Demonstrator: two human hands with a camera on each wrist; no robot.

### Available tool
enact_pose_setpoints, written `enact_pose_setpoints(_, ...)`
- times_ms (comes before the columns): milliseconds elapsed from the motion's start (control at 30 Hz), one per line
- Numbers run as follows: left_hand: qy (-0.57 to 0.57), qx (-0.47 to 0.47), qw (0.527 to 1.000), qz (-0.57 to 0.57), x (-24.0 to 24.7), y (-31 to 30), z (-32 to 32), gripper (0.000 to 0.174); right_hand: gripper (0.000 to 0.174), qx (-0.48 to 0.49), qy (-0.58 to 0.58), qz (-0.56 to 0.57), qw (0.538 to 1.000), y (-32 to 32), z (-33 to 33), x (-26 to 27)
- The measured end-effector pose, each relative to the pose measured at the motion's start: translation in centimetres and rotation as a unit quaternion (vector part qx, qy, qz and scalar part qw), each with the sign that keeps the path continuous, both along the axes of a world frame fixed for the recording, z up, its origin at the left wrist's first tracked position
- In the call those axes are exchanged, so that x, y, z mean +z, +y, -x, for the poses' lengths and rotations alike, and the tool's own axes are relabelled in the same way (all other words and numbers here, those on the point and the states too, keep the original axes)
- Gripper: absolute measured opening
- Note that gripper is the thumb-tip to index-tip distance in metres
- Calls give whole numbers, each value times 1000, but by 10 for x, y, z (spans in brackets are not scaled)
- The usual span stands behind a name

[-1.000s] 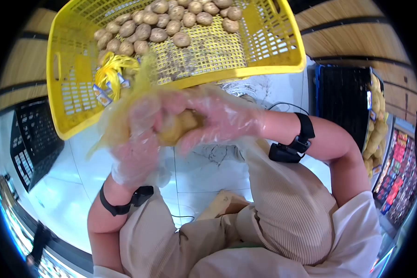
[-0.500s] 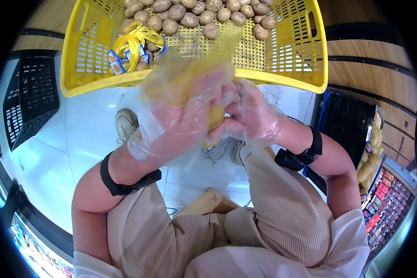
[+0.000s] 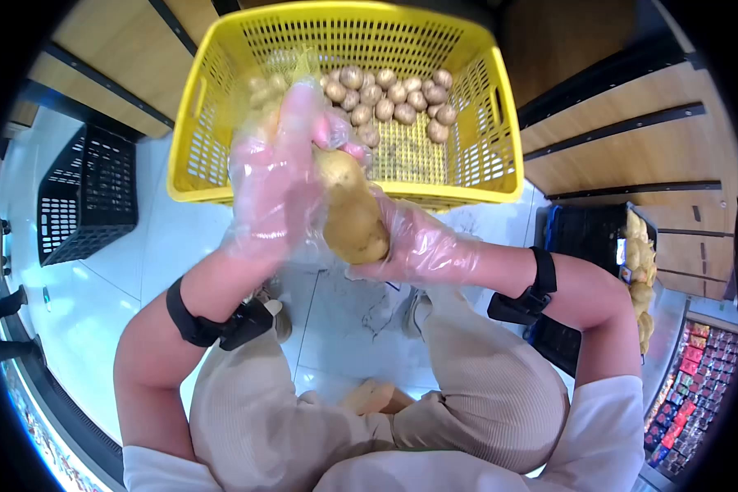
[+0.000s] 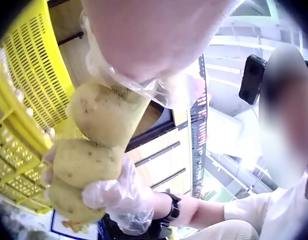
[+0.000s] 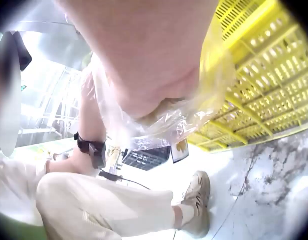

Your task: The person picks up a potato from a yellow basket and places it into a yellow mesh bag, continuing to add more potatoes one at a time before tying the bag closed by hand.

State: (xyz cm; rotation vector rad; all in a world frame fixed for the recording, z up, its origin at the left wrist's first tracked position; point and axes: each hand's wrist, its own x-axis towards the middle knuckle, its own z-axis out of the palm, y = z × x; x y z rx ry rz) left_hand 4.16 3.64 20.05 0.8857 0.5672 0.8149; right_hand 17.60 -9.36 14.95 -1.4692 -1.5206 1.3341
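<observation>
Potato bag [image 3: 351,211] slants lengthwise, left hand [image 3: 275,180] down to right hand [image 3: 418,243].

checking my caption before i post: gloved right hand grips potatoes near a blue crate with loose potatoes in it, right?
Not quite: the crate is yellow, not blue, as the head view shows. The gloved right hand does grip potatoes, with loose potatoes inside.
</observation>
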Motion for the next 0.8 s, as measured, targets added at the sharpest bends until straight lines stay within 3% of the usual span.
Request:
enact_pose_setpoints(33, -9, 2, 1000, -15, 14, 1, 0, 35, 91, 25, 84, -14, 996, -1, -4, 12)
enact_pose_setpoints(67, 18, -3, 999, -29, 27, 1, 1, 36, 86, 17, 95, -28, 995, -4, -7, 28)
enact_pose_setpoints(167, 4, -21, 999, -29, 59, 0, 1, 38, 82, 15, 58, 21, 998, -14, -15, 89)
enact_pose_setpoints(233, 6, -38, 999, -15, 89, -12, 0, 40, 80, 2, 9, -38, 999, -20, -18, 107)
enact_pose_setpoints(300, 18, -28, 996, -79, 119, -28, 4, 40, 84, -22, 26, -12, 999, -30, -20, 125)
enact_pose_setpoints(433, -21, -47, 997, -60, 159, -48, 13, 39, 86, -50, -69, -58, 995, -59, -1, 180)
enact_pose_setpoints(467, -25, -30, 998, -45, 166, -53, 16, 39, 88, -42, -28, -46, 998, -64, 7, 197)
enact_pose_setpoints(633, -80, 40, 996, -19, 193, -79, 39, 38, 100, 4, -72, -176, 982, -77, 26, 200)
enact_pose_setpoints(733, -68, 121, 989, -40, 205, -99, 55, 37, 85, -38, -95, -198, 975, -85, 41, 200)
enact_pose_setpoints(800, -79, 152, 983, -72, 200, -104, 65, 38, 74, -115, -176, -275, 938, -86, 55, 199)
